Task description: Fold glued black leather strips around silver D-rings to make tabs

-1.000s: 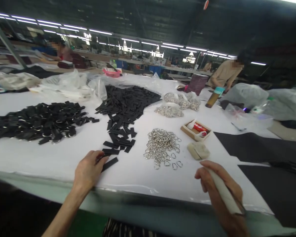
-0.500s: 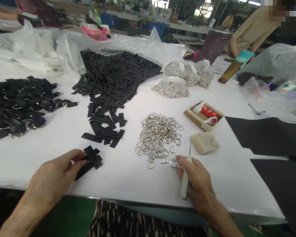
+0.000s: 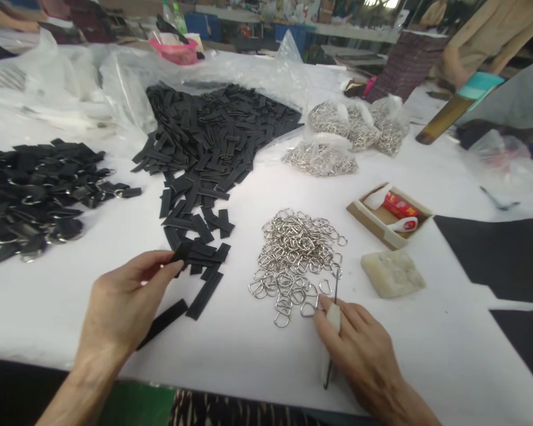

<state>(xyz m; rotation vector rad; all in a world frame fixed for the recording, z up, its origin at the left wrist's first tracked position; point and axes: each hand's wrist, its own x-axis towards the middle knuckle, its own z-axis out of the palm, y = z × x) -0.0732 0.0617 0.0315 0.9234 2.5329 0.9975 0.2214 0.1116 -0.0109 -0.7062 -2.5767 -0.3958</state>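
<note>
On the counter (image 3: 231,355), the ringed tabs (image 3: 26,201) lie at the left. Right of them the strips (image 3: 222,127) spread from the back forward, the basin (image 3: 175,56) behind. The loose rings (image 3: 297,242) lie right of the nearer strips, the bags (image 3: 322,157) behind them. Farther right is the box (image 3: 373,226) — tube (image 3: 400,205) inside, block (image 3: 393,273) before it, bottle (image 3: 444,123) behind, sheets (image 3: 497,254) to its right.

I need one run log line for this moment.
left hand: pinching black strip | right hand: holding thin-tipped tool, fingertips at metal D-rings
</note>
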